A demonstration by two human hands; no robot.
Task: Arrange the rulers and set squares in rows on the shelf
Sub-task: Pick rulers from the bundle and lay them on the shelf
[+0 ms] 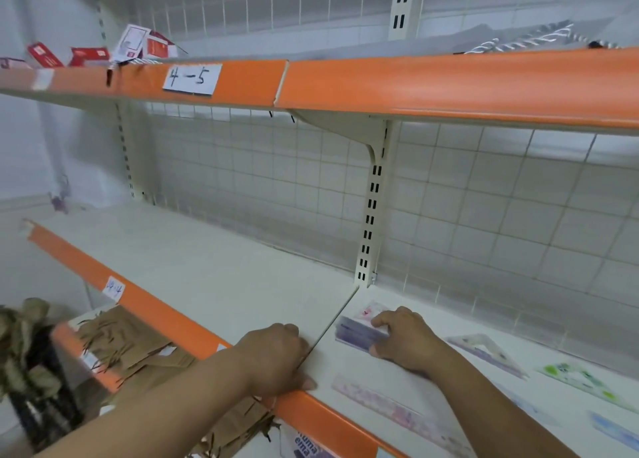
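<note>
My right hand (403, 340) grips a stack of purple rulers (358, 331) lying on the white shelf (214, 271), just right of the seam between two shelf boards. My left hand (276, 357) rests on the shelf at its orange front edge, fingers curled, with nothing visible in it. A pale pink ruler (390, 411) lies near the front edge. Right of my right forearm lie a clear set square with a purple edge (487, 354), a green-printed set square (584, 381) and a blue ruler (615, 430).
An upper shelf with an orange lip (415, 84) labelled 4-5 overhangs, carrying red and white packets (138, 46). A wire grid back panel (484, 215) closes the rear. Brown paper envelopes (131, 340) lie on a lower shelf at the left.
</note>
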